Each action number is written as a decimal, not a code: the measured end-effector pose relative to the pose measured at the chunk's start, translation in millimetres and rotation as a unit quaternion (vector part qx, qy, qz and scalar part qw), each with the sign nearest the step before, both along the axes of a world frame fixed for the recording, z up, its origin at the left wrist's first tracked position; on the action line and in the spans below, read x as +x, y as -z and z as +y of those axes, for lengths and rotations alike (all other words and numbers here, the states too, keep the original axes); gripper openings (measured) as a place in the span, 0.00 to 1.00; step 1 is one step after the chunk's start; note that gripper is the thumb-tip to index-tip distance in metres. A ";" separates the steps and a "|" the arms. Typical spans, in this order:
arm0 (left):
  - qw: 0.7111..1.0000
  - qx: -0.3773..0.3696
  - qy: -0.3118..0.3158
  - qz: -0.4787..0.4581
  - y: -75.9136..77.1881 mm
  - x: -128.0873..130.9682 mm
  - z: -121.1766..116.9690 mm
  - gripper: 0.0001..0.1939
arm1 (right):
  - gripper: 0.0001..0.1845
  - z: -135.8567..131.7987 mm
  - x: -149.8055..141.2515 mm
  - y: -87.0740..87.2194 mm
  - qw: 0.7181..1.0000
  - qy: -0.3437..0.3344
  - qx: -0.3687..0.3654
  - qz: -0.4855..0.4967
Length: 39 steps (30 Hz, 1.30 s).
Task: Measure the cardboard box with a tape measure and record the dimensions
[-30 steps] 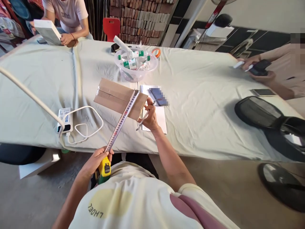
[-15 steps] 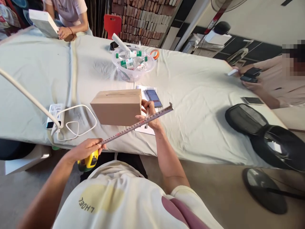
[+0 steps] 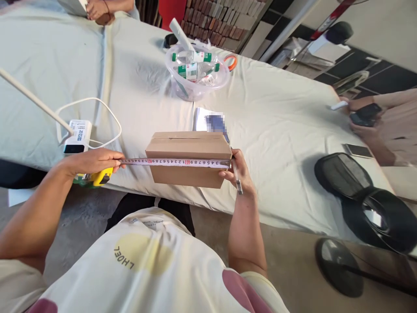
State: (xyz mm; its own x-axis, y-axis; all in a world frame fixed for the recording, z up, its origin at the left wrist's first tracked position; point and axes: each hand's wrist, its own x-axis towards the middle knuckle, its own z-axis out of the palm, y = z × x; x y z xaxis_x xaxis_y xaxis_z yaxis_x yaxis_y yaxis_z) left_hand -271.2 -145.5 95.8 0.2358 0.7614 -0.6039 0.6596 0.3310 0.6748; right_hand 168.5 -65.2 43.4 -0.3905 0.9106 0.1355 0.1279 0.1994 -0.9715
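My left hand (image 3: 93, 161) is closed on a yellow and green tape measure (image 3: 103, 177), pinching the blade where it leaves the case. The drawn-out blade (image 3: 169, 162) runs level across the long front side of a brown cardboard box (image 3: 187, 177). At the box's right end, my right hand (image 3: 244, 176) grips the box by its edge, close to the tip of the blade. A clear pen (image 3: 236, 176) is tucked between the fingers of that same hand. Behind the box lie white paper (image 3: 200, 116) and a phone (image 3: 215, 121), both partly hidden.
A clear basin (image 3: 182, 89) of plastic bottles and an orange tape roll (image 3: 232, 63) stand farther back on the cloth-covered table (image 3: 276, 117). A white power strip (image 3: 80, 132) with a looping cable is at left. A black folding object (image 3: 343, 174) lies right. Two co-workers' hands show at the far edges.
The box has been turned and lifted nearer to me, tilting its long side up. The blade has swung from across the box to along its length. My left hand moved left and up.
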 end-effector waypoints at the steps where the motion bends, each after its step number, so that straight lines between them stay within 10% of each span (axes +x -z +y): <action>1: 1.000 0.005 0.023 0.005 -2.2 -0.2 2.2 0.14 | 0.34 -2.1 -0.6 0.4 1.000 0.003 -0.013 0.007; 13: 1.000 -0.006 0.017 -0.018 10.4 5.5 0.9 0.17 | 0.30 -7.3 -10.8 18.0 0.994 0.078 -0.039 0.073; 23: 0.948 -0.032 -0.149 -0.278 70.6 87.3 -43.2 0.14 | 0.37 -6.2 -75.5 56.5 0.949 0.224 -0.128 0.181; 39: 0.942 0.029 -0.239 -0.234 94.2 96.9 -69.2 0.17 | 0.37 32.8 -134.1 15.6 0.928 0.250 -0.173 0.216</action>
State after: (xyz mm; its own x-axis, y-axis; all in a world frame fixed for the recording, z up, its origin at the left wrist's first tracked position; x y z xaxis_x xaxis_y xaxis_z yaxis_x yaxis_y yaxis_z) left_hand -174.3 -214.7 1.6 0.0889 0.8762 -0.4736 0.0701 0.4688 0.8805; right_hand 34.4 -32.4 27.9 0.1159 0.9812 -0.1543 -0.2970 -0.1140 -0.9481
